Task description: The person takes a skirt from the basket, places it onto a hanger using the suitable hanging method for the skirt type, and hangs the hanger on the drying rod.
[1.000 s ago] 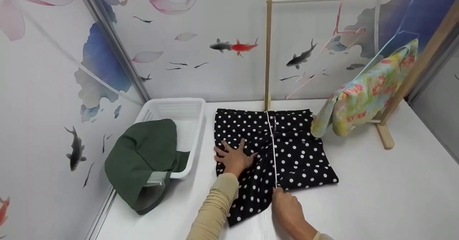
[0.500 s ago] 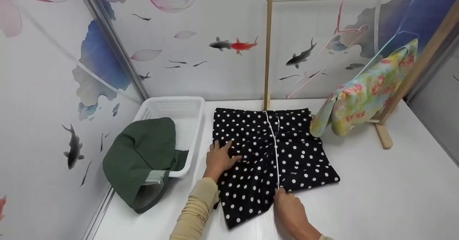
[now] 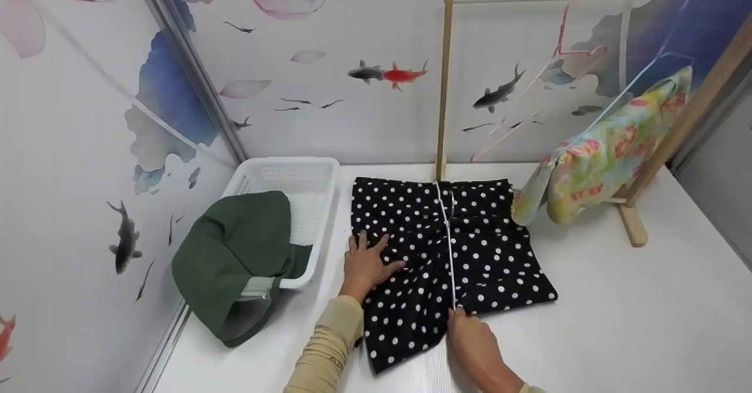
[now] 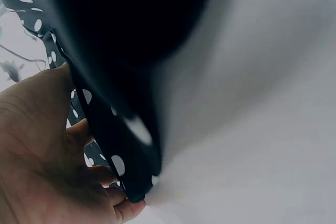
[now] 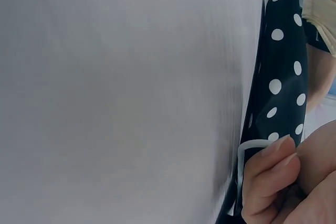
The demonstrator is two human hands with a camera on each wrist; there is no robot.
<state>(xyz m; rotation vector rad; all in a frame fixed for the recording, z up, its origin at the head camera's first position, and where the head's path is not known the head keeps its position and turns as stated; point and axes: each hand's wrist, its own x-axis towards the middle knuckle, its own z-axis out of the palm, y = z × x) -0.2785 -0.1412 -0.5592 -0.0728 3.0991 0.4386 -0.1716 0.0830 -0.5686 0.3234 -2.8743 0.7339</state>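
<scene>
Bare left hand (image 3: 367, 264) has slid leftward since a second ago and now lies loosely spread at the left edge of the black fabric with white polka dots (image 3: 426, 252). Flat white tabletop (image 3: 611, 334) carries that fabric, kinda wrinkled, just right of the white plastic basket (image 3: 324, 222). Thin white hanger (image 3: 450, 264) runs down over it, bare right hand (image 3: 474, 346) pinching the near end.

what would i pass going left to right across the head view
Green cloth → left hand touching the polka-dot cloth → right hand gripping the white hanger → flowered cloth.
</scene>
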